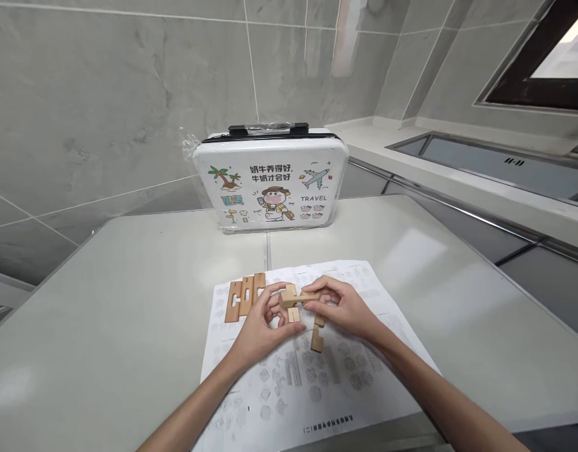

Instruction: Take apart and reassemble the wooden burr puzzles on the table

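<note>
My left hand [265, 323] grips light wooden puzzle pieces [293, 315] between thumb and fingers, above a printed sheet. From the right, my right hand [342, 304] pinches a notched wooden bar [300, 300] that crosses those pieces; my fingers partly cover the joint, and I cannot tell how they interlock. Below the right hand a loose notched wooden piece [317, 339] lies on the paper, its upper end partly hidden. Beside the left hand, darker flat wooden pieces [233, 302] with cut-outs lie side by side, one marked 2 [246, 295].
The white instruction sheet [317, 402] with small diagrams lies on the pale table [128, 301]. At the back stands a white cartoon-printed case [274, 182] in clear plastic, with a black handle. A grey tiled wall [128, 81] rises behind; a counter with a sink [496, 163] is at right.
</note>
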`<state>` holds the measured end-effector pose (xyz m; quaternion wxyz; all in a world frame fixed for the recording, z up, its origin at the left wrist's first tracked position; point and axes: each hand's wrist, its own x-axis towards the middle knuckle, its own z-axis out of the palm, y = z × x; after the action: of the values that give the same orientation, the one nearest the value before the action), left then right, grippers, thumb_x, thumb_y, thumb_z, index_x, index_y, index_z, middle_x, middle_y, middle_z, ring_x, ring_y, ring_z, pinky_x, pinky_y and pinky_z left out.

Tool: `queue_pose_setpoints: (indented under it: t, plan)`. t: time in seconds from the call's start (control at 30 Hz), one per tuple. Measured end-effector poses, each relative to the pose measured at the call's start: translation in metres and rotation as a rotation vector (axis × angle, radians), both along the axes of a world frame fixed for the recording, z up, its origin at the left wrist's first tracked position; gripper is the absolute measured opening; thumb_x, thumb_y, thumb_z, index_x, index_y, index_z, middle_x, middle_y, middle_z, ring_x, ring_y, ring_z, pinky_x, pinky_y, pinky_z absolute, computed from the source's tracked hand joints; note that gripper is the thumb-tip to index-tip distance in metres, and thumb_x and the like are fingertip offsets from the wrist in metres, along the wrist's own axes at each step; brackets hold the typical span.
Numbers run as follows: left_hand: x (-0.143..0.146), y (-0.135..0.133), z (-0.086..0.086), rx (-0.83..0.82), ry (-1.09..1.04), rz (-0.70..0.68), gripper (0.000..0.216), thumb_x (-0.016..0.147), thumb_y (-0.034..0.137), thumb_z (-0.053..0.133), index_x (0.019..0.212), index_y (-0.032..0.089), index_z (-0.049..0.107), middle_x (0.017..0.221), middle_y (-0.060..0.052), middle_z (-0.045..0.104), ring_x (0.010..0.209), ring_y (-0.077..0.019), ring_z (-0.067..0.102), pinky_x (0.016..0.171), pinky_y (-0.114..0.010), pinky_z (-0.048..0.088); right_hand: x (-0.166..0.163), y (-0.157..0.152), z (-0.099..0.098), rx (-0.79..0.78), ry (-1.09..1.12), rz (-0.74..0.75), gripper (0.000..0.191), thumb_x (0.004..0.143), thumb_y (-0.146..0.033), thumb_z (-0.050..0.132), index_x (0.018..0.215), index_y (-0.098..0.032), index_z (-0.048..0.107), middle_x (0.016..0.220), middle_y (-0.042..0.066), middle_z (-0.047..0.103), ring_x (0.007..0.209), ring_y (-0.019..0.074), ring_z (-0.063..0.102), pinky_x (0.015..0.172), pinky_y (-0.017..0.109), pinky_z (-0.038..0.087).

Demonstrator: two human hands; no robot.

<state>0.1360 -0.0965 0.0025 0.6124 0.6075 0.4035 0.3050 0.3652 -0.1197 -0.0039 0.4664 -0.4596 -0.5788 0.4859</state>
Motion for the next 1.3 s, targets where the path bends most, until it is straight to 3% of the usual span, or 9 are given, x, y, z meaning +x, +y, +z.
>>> queue_pose_setpoints:
  t: [0.27, 0.4, 0.7, 0.9, 1.0, 1.1, 1.17, 1.23, 1.3]
  plan:
    - [0.003, -0.002, -0.001, 0.002, 0.015, 0.055, 0.083, 0.073, 0.046, 0.094, 0.142, 0.028, 0.051, 0.094, -0.002, 0.066, 0.084, -0.0197, 0.062, 0.079, -0.034, 0.052, -0.011, -0.004, -0.004, 0.283, -0.221, -0.122, 0.022, 0.098, -0.032, 0.071, 0.119, -0.029, 0.078, 0.110, 0.007, 0.079, 0.091, 0.0259, 0.075, 0.082, 0.042, 0.061]
    - [0.001, -0.003, -0.003, 0.029, 0.043, 0.071, 0.079, 0.074, 0.044, 0.094, 0.140, 0.026, 0.054, 0.091, -0.001, 0.065, 0.086, -0.0209, 0.065, 0.081, -0.034, 0.052, -0.014, -0.008, -0.007, 0.290, -0.249, -0.164, 0.017, 0.096, -0.028, 0.074, 0.113, -0.029, 0.076, 0.100, 0.004, 0.079, 0.082, 0.0237, 0.075, 0.081, 0.042, 0.061]
    - [0.001, -0.001, 0.001, 0.017, 0.013, 0.023, 0.084, 0.068, 0.040, 0.098, 0.138, 0.025, 0.054, 0.084, 0.003, 0.062, 0.077, -0.0166, 0.060, 0.080, -0.033, 0.051, -0.013, -0.007, -0.013, 0.315, -0.278, -0.185, 0.015, 0.096, -0.032, 0.074, 0.110, -0.027, 0.074, 0.096, 0.005, 0.077, 0.083, 0.0244, 0.073, 0.080, 0.042, 0.061]
    - [0.003, -0.001, 0.001, -0.102, -0.005, 0.025, 0.085, 0.072, 0.043, 0.096, 0.140, 0.023, 0.049, 0.066, 0.008, 0.058, 0.067, -0.0167, 0.060, 0.071, -0.030, 0.050, -0.012, -0.004, -0.008, 0.279, -0.350, -0.170, 0.019, 0.097, -0.034, 0.073, 0.114, -0.027, 0.072, 0.096, 0.004, 0.075, 0.080, 0.0220, 0.069, 0.074, 0.037, 0.057]
    - [0.004, -0.001, 0.000, -0.112, -0.038, 0.064, 0.083, 0.073, 0.046, 0.095, 0.138, 0.022, 0.049, 0.074, 0.004, 0.064, 0.070, -0.0169, 0.063, 0.073, -0.031, 0.051, -0.007, -0.001, -0.004, 0.305, -0.404, -0.192, 0.018, 0.098, -0.035, 0.069, 0.113, -0.025, 0.069, 0.099, 0.005, 0.075, 0.080, 0.0204, 0.067, 0.073, 0.033, 0.054]
    - [0.005, 0.000, -0.001, -0.117, -0.059, 0.102, 0.086, 0.072, 0.048, 0.095, 0.139, 0.021, 0.048, 0.081, 0.002, 0.068, 0.070, -0.0161, 0.064, 0.075, -0.032, 0.053, 0.001, 0.000, -0.003, 0.366, -0.563, -0.237, 0.017, 0.100, -0.035, 0.063, 0.091, -0.022, 0.067, 0.074, 0.001, 0.067, 0.065, 0.0174, 0.060, 0.064, 0.031, 0.046]
    - [0.005, 0.000, -0.002, -0.126, -0.056, 0.103, 0.088, 0.072, 0.049, 0.095, 0.140, 0.021, 0.047, 0.080, 0.002, 0.068, 0.070, -0.0164, 0.064, 0.074, -0.032, 0.053, 0.007, -0.001, -0.003, 0.353, -0.683, -0.209, 0.023, 0.099, -0.037, 0.064, 0.081, -0.022, 0.064, 0.053, -0.005, 0.052, 0.050, 0.0144, 0.051, 0.058, 0.029, 0.038]
    - [0.005, 0.000, -0.001, -0.120, -0.046, 0.093, 0.088, 0.074, 0.049, 0.094, 0.142, 0.021, 0.046, 0.076, 0.004, 0.065, 0.070, -0.0169, 0.064, 0.074, -0.031, 0.052, 0.011, -0.002, -0.003, 0.291, -0.750, -0.108, 0.022, 0.095, -0.041, 0.069, 0.084, -0.023, 0.064, 0.045, -0.010, 0.043, 0.043, 0.0124, 0.045, 0.056, 0.028, 0.034]
    - [0.004, -0.001, 0.000, -0.096, -0.024, 0.090, 0.086, 0.076, 0.049, 0.093, 0.143, 0.022, 0.047, 0.070, 0.007, 0.060, 0.069, -0.0168, 0.063, 0.073, -0.030, 0.051, 0.011, -0.004, -0.003, 0.225, -0.773, 0.011, 0.023, 0.092, -0.045, 0.073, 0.091, -0.023, 0.064, 0.045, -0.011, 0.044, 0.042, 0.0124, 0.046, 0.057, 0.027, 0.034]
